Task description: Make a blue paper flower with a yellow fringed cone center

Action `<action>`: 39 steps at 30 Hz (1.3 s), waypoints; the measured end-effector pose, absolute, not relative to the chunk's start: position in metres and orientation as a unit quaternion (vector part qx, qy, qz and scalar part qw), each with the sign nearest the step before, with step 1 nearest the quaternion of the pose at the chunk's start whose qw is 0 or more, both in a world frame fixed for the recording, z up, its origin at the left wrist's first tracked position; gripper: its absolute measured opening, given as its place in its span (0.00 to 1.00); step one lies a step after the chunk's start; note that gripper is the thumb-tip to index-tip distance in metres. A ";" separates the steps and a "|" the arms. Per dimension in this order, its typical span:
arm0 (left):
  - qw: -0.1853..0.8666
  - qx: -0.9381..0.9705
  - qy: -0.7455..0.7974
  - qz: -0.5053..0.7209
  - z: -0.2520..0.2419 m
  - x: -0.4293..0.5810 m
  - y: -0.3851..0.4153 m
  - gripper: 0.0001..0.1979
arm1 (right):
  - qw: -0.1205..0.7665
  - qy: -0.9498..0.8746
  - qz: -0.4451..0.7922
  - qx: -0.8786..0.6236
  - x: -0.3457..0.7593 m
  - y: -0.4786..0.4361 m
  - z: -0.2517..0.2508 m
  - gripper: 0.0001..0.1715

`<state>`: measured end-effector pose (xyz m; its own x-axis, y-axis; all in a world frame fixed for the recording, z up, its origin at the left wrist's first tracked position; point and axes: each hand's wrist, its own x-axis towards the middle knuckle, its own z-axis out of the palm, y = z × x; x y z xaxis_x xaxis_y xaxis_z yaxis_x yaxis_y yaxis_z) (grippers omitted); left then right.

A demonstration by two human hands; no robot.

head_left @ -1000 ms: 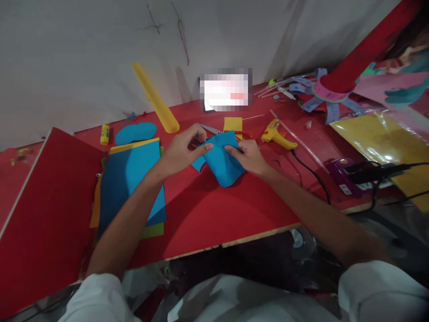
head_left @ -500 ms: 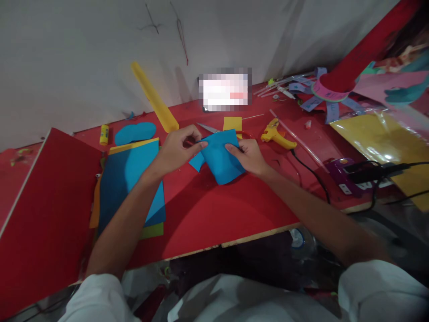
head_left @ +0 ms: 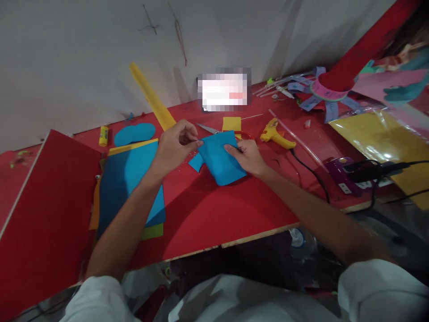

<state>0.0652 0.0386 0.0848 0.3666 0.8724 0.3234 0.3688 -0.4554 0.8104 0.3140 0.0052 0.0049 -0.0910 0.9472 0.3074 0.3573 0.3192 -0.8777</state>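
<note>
A folded or curved sheet of blue paper (head_left: 221,158) is held up over the red table between my two hands. My right hand (head_left: 250,156) grips its right side, thumb on the front face and fingers behind. At the upper left corner, the thumb and fingertips of my left hand (head_left: 177,145) are pinched together on the paper's edge. Just behind the sheet lie scissors (head_left: 208,129), their blades pointing left and the handles partly covered. A small blue paper scrap (head_left: 195,163) rests under the sheet's left side.
Stacked coloured paper (head_left: 134,174) lies left, near a glue stick (head_left: 103,136) and blue cut-out (head_left: 134,134). A yellow tube (head_left: 152,98) leans on the wall. Right are a corded yellow glue gun (head_left: 277,135) and purple power box (head_left: 345,172). A blurred screen (head_left: 223,89) stands behind.
My left hand has shifted slightly left and up at the paper's corner. The right hand keeps its hold, and the paper stays in nearly the same place.
</note>
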 end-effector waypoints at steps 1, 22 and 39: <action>0.329 0.758 0.409 0.388 0.085 0.065 0.039 0.26 | 0.463 -0.667 0.318 -0.490 0.314 0.005 0.004 0.44; 0.346 0.765 0.413 0.353 0.089 0.061 0.036 0.23 | 0.468 -0.657 0.341 -0.483 0.314 0.003 0.005 0.44; 0.410 0.797 0.386 0.220 0.089 0.072 0.025 0.32 | 0.456 -0.674 0.370 -0.448 0.313 0.004 0.009 0.40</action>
